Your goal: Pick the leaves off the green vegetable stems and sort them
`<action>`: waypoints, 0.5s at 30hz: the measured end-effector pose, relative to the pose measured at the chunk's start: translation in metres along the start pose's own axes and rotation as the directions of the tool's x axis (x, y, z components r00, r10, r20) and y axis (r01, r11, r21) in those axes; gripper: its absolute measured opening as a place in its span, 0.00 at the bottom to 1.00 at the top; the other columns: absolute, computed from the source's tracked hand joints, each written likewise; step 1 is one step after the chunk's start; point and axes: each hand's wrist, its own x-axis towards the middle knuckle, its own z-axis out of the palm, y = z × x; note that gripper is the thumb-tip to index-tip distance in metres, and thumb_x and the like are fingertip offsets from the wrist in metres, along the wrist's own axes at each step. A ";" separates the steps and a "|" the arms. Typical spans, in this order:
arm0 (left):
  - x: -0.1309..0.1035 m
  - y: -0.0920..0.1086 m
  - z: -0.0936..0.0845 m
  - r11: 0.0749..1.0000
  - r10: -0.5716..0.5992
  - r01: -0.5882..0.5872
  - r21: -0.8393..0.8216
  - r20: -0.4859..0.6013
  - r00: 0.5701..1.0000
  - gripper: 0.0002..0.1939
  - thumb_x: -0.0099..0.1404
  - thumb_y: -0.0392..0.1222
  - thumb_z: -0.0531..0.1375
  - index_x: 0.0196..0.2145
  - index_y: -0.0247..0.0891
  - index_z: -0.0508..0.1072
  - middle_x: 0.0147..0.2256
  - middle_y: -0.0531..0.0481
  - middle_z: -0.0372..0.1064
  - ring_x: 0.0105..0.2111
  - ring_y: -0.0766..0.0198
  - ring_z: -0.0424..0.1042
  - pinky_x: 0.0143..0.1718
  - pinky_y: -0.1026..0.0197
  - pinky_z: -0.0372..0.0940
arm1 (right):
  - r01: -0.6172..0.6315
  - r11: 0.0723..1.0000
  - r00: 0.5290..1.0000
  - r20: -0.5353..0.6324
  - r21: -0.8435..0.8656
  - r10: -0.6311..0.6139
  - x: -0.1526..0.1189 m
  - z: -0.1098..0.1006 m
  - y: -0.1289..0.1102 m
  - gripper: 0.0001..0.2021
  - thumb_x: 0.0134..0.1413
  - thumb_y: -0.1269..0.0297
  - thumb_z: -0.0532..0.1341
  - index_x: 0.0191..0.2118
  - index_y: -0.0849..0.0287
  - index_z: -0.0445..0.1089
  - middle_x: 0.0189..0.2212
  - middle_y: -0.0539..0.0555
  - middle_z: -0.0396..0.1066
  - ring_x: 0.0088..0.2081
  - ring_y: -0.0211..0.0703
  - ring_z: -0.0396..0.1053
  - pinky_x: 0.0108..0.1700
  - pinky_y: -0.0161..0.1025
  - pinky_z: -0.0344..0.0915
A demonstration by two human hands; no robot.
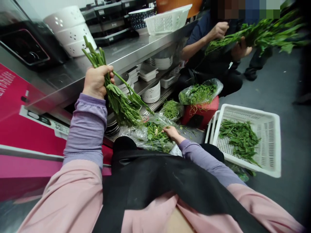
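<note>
My left hand (pixel 97 79) is closed round the stems of a bunch of leafy greens (pixel 121 100), raised in front of the steel shelf. The cut stem ends point up and the leaves hang down to the right. Lower down, my right hand (pixel 171 133) has its fingers pinched together over an open clear plastic bag (pixel 136 134). Loose green stems and leaves (pixel 156 132) lie in that bag. Whatever sits between the right fingertips is too small to make out.
A white plastic basket (pixel 274 145) with picked leaves stands on the floor at right. Near it, a red box (pixel 201 113) bears a bag of greens (pixel 201 92). A co-worker (pixel 206 42) holds another bunch (pixel 262 35). Bowls (pixel 152 92) fill the lower shelf (pixel 145 84).
</note>
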 end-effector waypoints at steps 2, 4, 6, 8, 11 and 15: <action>0.000 0.002 0.001 1.000 -0.009 0.010 0.017 -0.008 1.000 0.07 0.50 0.32 0.57 0.20 0.38 0.61 0.13 0.56 0.58 0.18 0.71 0.54 0.20 0.65 0.52 | -0.021 0.993 0.996 -0.094 -0.115 0.010 0.001 -0.013 0.005 0.12 0.38 0.69 0.63 0.33 0.61 0.66 0.21 0.52 0.65 0.23 0.36 0.59 0.27 0.35 0.57; 0.001 0.001 0.002 1.000 -0.024 0.024 0.016 0.001 1.000 0.07 0.51 0.32 0.56 0.20 0.38 0.61 0.13 0.55 0.58 0.18 0.71 0.54 0.20 0.65 0.52 | -0.016 0.968 0.981 -0.192 -0.251 -0.033 0.003 -0.024 -0.003 0.10 0.38 0.70 0.64 0.32 0.61 0.67 0.25 0.57 0.68 0.30 0.41 0.63 0.33 0.37 0.58; 0.002 -0.003 0.003 0.999 -0.043 0.042 0.009 0.019 0.999 0.07 0.52 0.32 0.56 0.20 0.38 0.61 0.14 0.55 0.58 0.18 0.71 0.54 0.21 0.65 0.52 | 0.077 0.902 0.941 -0.269 -0.425 -0.207 0.001 -0.027 -0.024 0.06 0.44 0.64 0.61 0.30 0.61 0.69 0.28 0.59 0.68 0.33 0.44 0.64 0.37 0.39 0.57; 0.003 -0.007 0.005 0.999 -0.053 0.053 0.002 0.033 0.998 0.07 0.53 0.32 0.56 0.20 0.38 0.62 0.14 0.55 0.58 0.19 0.71 0.54 0.22 0.64 0.52 | 0.256 0.784 0.851 -0.253 -0.566 -0.461 -0.004 -0.022 -0.051 0.12 0.51 0.57 0.56 0.30 0.60 0.70 0.28 0.57 0.69 0.32 0.43 0.64 0.37 0.38 0.57; 0.003 -0.012 0.009 0.999 -0.054 0.054 -0.006 0.038 0.998 0.07 0.52 0.32 0.57 0.20 0.38 0.61 0.14 0.55 0.58 0.19 0.70 0.54 0.22 0.64 0.51 | 0.524 0.628 0.719 -0.096 -0.575 -0.688 -0.015 -0.003 -0.084 0.15 0.51 0.53 0.56 0.35 0.60 0.70 0.30 0.55 0.69 0.31 0.40 0.63 0.36 0.36 0.58; 0.002 -0.013 0.014 0.996 -0.091 0.092 -0.017 0.061 0.994 0.07 0.50 0.32 0.58 0.21 0.39 0.61 0.15 0.55 0.59 0.19 0.70 0.54 0.22 0.64 0.52 | 0.585 0.572 0.687 -0.023 -0.576 -0.726 -0.022 0.017 -0.100 0.09 0.48 0.59 0.59 0.32 0.60 0.70 0.30 0.54 0.68 0.31 0.39 0.62 0.37 0.36 0.57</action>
